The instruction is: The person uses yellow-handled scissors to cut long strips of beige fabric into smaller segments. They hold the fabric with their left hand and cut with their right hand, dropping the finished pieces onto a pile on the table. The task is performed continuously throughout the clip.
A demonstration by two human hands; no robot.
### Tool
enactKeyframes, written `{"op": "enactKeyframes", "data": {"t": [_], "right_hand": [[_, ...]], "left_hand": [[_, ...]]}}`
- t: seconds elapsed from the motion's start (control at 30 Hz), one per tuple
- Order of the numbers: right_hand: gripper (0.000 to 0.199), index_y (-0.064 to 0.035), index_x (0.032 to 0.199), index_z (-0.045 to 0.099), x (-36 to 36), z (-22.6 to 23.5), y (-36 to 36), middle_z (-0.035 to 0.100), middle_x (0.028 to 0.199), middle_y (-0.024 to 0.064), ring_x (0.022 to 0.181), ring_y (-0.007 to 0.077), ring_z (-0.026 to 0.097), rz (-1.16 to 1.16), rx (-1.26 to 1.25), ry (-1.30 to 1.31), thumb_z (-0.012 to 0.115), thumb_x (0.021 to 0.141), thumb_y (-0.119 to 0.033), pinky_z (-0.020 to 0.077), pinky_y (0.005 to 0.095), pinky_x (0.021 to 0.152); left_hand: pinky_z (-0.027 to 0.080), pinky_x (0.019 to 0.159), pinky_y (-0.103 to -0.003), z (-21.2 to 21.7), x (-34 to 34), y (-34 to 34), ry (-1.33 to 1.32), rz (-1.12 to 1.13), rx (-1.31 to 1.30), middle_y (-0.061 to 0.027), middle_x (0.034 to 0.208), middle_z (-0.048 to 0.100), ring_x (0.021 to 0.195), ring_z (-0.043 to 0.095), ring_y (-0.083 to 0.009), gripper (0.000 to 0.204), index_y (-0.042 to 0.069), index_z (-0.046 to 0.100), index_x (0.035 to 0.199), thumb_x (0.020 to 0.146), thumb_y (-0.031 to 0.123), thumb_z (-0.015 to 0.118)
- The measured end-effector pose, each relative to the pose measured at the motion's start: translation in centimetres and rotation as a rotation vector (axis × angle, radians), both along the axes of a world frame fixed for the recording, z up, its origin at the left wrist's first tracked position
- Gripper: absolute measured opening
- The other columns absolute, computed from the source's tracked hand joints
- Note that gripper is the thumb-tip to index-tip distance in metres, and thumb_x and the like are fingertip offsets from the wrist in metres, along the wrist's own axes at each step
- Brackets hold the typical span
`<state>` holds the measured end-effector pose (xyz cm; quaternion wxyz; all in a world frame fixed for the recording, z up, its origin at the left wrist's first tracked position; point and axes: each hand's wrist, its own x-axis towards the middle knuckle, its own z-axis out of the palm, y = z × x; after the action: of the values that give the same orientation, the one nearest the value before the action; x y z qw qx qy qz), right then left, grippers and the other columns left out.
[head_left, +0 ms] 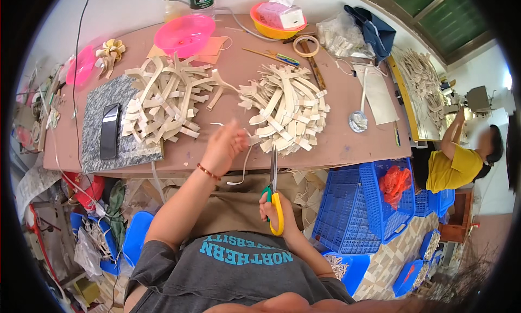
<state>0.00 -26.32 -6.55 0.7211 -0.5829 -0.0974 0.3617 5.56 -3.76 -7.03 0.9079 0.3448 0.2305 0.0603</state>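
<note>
Looking down from the head camera, a seated person works at the near edge of a long brown table (347, 144), trimming thin pale strips. Their right hand (275, 212), low in front of the chest, is closed through the yellow and green handles of a pair of scissors (273, 191), whose blades point up and away toward the table edge. Their left hand (223, 146), raised higher and blurred with motion, pinches a thin pale strip (245, 163) that curls down from the fingers and hangs just left of the blades; whether blade and strip touch cannot be told. Two heaps of tan, curved cut pieces lie on the table: a looser left heap (165, 98), partly resting on a grey speckled slab (108, 161), and a denser right heap (287, 109) just beyond the scissor tips. Which heap is finished and which is waiting cannot be read from here, but judging by the size of both, plenty of pieces remain to be handled. A dark phone (109, 131) lies on the slab. Farther back sit a pink bowl (184, 33), a yellow bowl (274, 28) holding a tissue box, and a roll of tape (306, 45). Blue crates (358, 204) stand on the floor to the right, one holding something orange. Beyond them another person in a yellow shirt (453, 169) reaches up at a separate bench.
</note>
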Motion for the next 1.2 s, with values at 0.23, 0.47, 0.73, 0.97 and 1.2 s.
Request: {"op": "enactKeyframes", "data": {"t": [0.23, 0.47, 0.73, 0.97, 1.2], "right_hand": [[0.021, -0.0072, 0.083, 0.049, 7.4, 6.2, 3.1, 0.047, 0.061, -0.0015, 0.051, 0.0066, 0.045, -0.102, 0.01, -0.12, 0.06, 0.087, -0.024, 0.0367, 0.0218, 0.045], [0.047, 0.0012, 0.094, 0.046, 18.1, 8.8, 11.7, 0.06, 0.081, 0.0176, 0.077, 0.0343, 0.062, -0.31, -0.709, -1.014, 0.076, 0.066, -0.023, 0.0497, 0.0401, 0.064], [0.054, 0.002, 0.096, 0.044, 19.5, 4.4, 12.6, 0.059, 0.09, 0.0191, 0.083, 0.0336, 0.061, -0.232, -0.867, -1.093, 0.078, 0.064, -0.024, 0.0499, 0.0404, 0.07], [0.037, -0.001, 0.093, 0.046, 19.3, 8.6, 10.1, 0.061, 0.078, 0.0157, 0.076, 0.0334, 0.061, -0.307, -0.64, -0.923, 0.068, 0.073, -0.022, 0.0468, 0.0434, 0.065], [0.029, -0.0018, 0.092, 0.046, 11.1, 7.1, 6.5, 0.058, 0.077, 0.0139, 0.07, 0.0309, 0.059, -0.187, -0.366, -0.798, 0.065, 0.075, -0.015, 0.0453, 0.0373, 0.061]], "left_hand": [[0.051, 0.06, -0.027, 2.6, 7.4, 2.9, 0.2, -0.061, 0.225, -0.0092, 0.085, 0.059, 0.067, 0.059, -0.0153, 0.055, 0.002, 0.054, 0.097, 0.077, 0.052, 0.064], [0.048, 0.058, -0.024, 1.3, 6.8, 2.0, -0.073, -0.071, 0.307, -0.0061, 0.083, 0.06, 0.068, 0.06, -0.0127, 0.017, -0.001, 0.055, 0.096, 0.087, 0.012, 0.058], [0.044, 0.054, -0.021, 7.3, -6.4, 1.2, -0.183, 0.157, 0.52, -0.0009, 0.081, 0.054, 0.062, 0.051, -0.0075, 0.012, 0.004, 0.052, 0.098, 0.089, 0.011, 0.056], [0.043, 0.067, -0.023, 7.3, -11.7, 0.2, -0.374, 0.34, 0.56, -0.0025, 0.082, 0.053, 0.072, 0.049, -0.0083, 0.009, 0.002, 0.051, 0.096, 0.088, 0.003, 0.054], [0.043, 0.068, -0.023, 5.3, -12.4, 0.3, -0.287, 0.371, 0.625, -0.0029, 0.084, 0.053, 0.074, 0.05, -0.0089, 0.011, 0.002, 0.051, 0.098, 0.088, 0.003, 0.054]]}}
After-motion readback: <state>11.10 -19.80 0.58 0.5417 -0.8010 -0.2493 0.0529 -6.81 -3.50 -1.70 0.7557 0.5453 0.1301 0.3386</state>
